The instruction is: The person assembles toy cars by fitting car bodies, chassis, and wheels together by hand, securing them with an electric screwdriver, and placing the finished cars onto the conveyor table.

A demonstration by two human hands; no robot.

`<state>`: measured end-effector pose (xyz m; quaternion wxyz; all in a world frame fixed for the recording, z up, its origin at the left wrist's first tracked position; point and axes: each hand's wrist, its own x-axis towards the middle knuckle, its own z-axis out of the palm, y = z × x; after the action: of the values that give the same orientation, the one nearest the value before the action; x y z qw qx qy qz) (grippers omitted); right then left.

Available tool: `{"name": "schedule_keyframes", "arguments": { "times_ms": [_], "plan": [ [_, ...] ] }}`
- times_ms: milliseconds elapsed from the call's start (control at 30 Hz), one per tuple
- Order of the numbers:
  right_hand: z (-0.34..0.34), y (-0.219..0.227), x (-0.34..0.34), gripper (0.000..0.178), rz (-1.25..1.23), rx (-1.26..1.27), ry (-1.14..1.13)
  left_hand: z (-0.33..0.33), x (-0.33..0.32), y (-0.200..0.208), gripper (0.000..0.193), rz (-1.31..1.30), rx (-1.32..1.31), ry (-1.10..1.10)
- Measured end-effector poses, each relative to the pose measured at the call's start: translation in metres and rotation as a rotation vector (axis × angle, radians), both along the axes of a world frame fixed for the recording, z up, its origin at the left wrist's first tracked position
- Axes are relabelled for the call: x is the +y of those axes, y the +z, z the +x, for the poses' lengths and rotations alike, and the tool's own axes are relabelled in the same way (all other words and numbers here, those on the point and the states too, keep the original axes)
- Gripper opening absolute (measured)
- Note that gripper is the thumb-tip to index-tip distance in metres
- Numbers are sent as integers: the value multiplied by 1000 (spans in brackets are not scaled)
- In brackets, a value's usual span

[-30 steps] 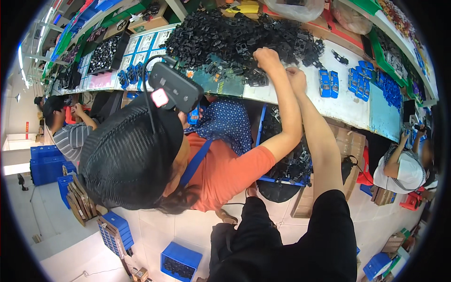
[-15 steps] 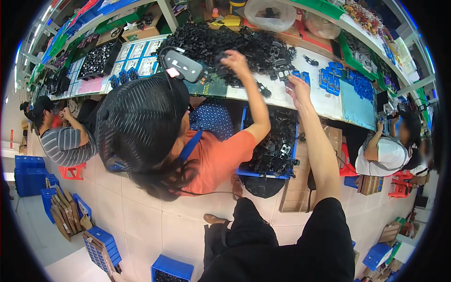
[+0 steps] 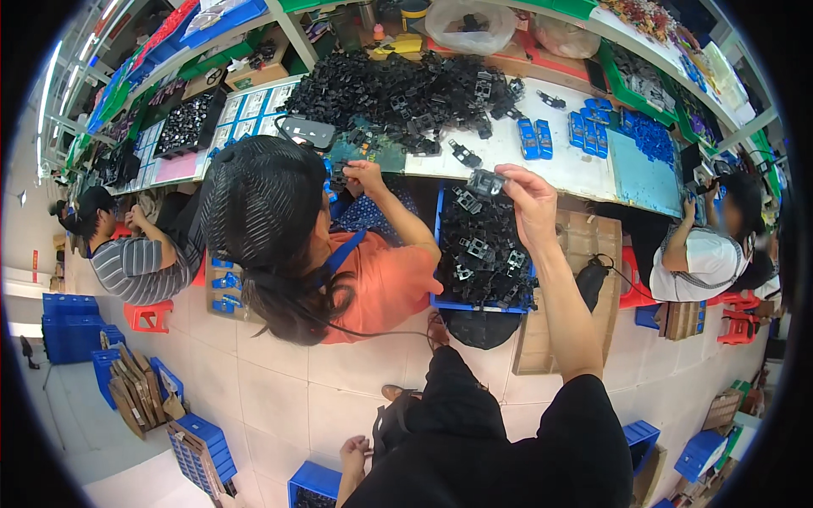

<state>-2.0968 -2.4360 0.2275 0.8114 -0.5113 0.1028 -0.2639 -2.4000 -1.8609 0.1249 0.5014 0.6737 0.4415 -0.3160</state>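
Between the thumb and fingers of my right hand (image 3: pixel 532 196) is a dark plastic toy-car chassis (image 3: pixel 486 183), held over the table's near edge. Below it stands a blue crate (image 3: pixel 439 245) full of similar black parts (image 3: pixel 478 262). My left hand (image 3: pixel 354 451) hangs low beside my body, fingers loosely curled and apart, with nothing visible in it. On the white tabletop (image 3: pixel 508 169) near my right hand lie a single black chassis (image 3: pixel 464 154) and a pair of blue toy cars (image 3: pixel 534 139).
A co-worker in an orange shirt (image 3: pixel 381 279) sits close on my left, a hand (image 3: pixel 364 175) at a black part. A large heap of black parts (image 3: pixel 398 93) covers the table's middle. More blue toy cars (image 3: pixel 589 134) lie rightward. A cardboard tray (image 3: pixel 605 245) is beside the crate.
My right hand has drawn back toward me with the chassis. My left hand has come into view at the bottom. The co-worker's hand has moved from the heap back toward their body.
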Motion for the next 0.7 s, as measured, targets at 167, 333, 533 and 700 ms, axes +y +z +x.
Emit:
{"name": "schedule_keyframes", "arguments": {
  "times_ms": [167,333,533,700],
  "plan": [
    [-8,11,14,19,-179,-103,-1,50,-54,28,19,-94,-239,-23],
    [-14,18,15,20,-309,-139,18,87,-94,58,20,-138,-434,-150],
    [-26,22,12,20,-319,-121,43,140,-145,97,21,-47,-615,-318],
    [-31,16,18,20,-219,-91,110,168,-206,139,21,-395,-633,-276]
  ]
}}
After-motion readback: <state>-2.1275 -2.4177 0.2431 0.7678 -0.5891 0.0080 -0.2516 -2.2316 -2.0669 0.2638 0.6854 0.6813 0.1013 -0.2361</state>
